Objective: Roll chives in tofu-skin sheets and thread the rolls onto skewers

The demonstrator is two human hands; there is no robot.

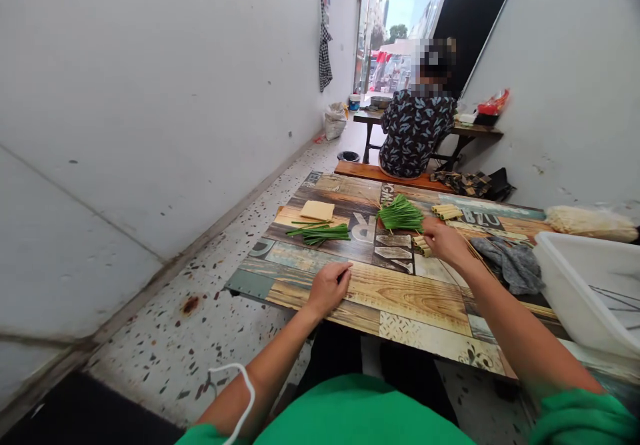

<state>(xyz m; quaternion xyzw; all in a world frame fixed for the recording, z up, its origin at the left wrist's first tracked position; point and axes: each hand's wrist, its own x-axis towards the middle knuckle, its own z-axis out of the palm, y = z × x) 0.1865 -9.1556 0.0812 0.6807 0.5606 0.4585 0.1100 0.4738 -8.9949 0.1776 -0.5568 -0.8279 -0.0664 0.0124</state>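
Note:
My left hand [329, 290] rests on the wood-patterned table [430, 291] near its front edge, fingers curled in with nothing visible in them. My right hand [443, 241] reaches farther out, its fingers closed beside small pale-yellow rolls [423, 245]; what it grips is hidden. Just left of that hand lies a fanned bundle of cut green stalks [400, 214], like chives, with thin stick ends showing around it. A looser bunch of green stalks [324, 233] lies farther left, by a stack of square yellowish sheets [317, 210]. More rolls [447, 212] sit beyond my right hand.
A grey cloth [510, 263] lies right of my right forearm, near thin sticks. A white plastic tub [560, 278] stands at the right edge, with a bag of pale sticks [590, 222] behind it. Ahead, a person [417, 131] sits on a wooden bench [360, 170], back turned.

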